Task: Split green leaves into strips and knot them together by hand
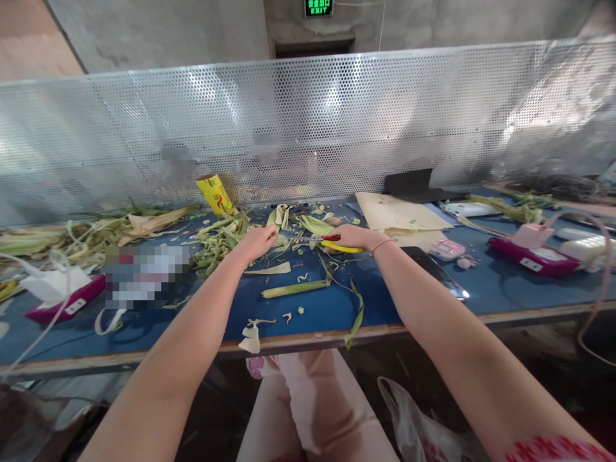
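Note:
My right hand (pixel 353 237) is closed round the red and yellow handles of a pair of pliers or scissors (pixel 344 247), whose metal end points left. My left hand (pixel 262 241) is closed just left of that metal end, over the blue tabletop; whatever it pinches is too small to make out. Between and behind the hands lie pale green husk pieces (pixel 315 224). Nearer to me are a flat green stalk piece (pixel 296 289), a curled green leaf (pixel 357 314) and a torn white scrap (pixel 250 338) at the table edge.
A heap of husks (pixel 144 224) and a yellow container (pixel 215 194) stand at the back left. Magenta power strips (pixel 534 256) sit on both sides. A dark tablet or phone (pixel 430 269) lies under my right forearm, cardboard (pixel 394 212) behind it. A perforated metal screen (pixel 308 128) closes the back.

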Action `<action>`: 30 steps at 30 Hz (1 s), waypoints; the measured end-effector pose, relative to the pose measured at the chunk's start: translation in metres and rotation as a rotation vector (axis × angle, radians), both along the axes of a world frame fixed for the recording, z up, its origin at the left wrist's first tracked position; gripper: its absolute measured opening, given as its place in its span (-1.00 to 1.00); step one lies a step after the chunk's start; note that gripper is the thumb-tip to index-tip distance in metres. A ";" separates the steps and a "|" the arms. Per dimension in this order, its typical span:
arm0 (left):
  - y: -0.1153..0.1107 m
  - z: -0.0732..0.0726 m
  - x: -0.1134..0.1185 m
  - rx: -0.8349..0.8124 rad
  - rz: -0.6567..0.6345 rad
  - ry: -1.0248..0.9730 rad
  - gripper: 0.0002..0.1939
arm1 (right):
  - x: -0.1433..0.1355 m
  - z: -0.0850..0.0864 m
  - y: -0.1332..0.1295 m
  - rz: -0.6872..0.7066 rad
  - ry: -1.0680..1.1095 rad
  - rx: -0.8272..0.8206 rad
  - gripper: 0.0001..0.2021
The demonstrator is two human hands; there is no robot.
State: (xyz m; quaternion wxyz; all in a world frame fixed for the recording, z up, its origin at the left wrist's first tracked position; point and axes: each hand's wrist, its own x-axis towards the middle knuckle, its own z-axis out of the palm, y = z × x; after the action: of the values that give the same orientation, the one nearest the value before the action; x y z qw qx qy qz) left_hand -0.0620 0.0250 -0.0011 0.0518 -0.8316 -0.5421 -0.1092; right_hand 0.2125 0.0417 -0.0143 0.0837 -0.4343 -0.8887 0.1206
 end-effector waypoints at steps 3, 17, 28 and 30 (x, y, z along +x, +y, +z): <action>0.001 -0.003 0.003 -0.008 -0.003 -0.030 -0.76 | 0.000 -0.001 0.001 0.000 -0.016 -0.001 -0.57; -0.001 -0.001 0.003 -0.066 -0.028 -0.032 -0.78 | 0.004 -0.007 0.011 0.018 -0.012 0.008 -0.53; -0.002 0.000 0.004 -0.080 -0.038 -0.053 -0.76 | 0.003 -0.005 0.008 0.021 -0.016 0.006 -0.57; -0.003 0.001 0.005 -0.086 -0.046 -0.055 -0.76 | 0.002 -0.004 0.006 0.021 -0.020 0.005 -0.58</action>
State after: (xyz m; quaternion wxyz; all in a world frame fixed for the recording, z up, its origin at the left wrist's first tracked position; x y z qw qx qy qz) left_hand -0.0572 0.0218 -0.0006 -0.0013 -0.8419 -0.5284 -0.1096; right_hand 0.2148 0.0479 -0.0185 0.0748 -0.4257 -0.8944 0.1149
